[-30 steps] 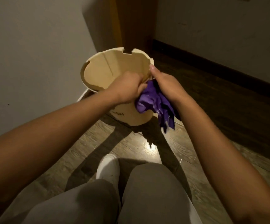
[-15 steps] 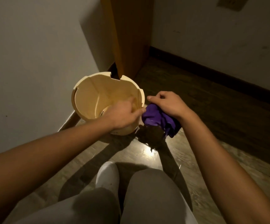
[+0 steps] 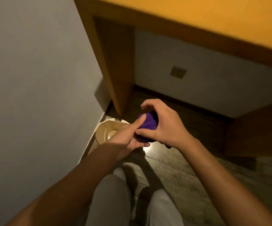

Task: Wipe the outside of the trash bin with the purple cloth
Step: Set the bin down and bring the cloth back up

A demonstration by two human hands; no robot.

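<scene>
The cream trash bin point(image 3: 103, 129) stands upright on the wood floor beside the grey wall, its open mouth facing up; my left forearm hides its right side. The purple cloth point(image 3: 148, 123) is bunched into a ball above the floor, just right of the bin. My right hand point(image 3: 163, 123) wraps over the cloth from the right, thumb under it. My left hand point(image 3: 128, 137) presses its thumb on the cloth's left side, with its fingers cupped beneath. Both hands are above the bin and apart from it.
A grey wall point(image 3: 42, 79) runs along the left. An orange-brown desk point(image 3: 197, 18) overhangs ahead, its side panel point(image 3: 114, 70) reaching the floor just behind the bin. A wall socket point(image 3: 178, 72) sits under the desk. My legs and white shoe point(image 3: 120, 173) are below the hands.
The bin went from held up and tilted to standing on the floor. My left hand left its rim and joined the right on the cloth. The view rose, showing the desk.
</scene>
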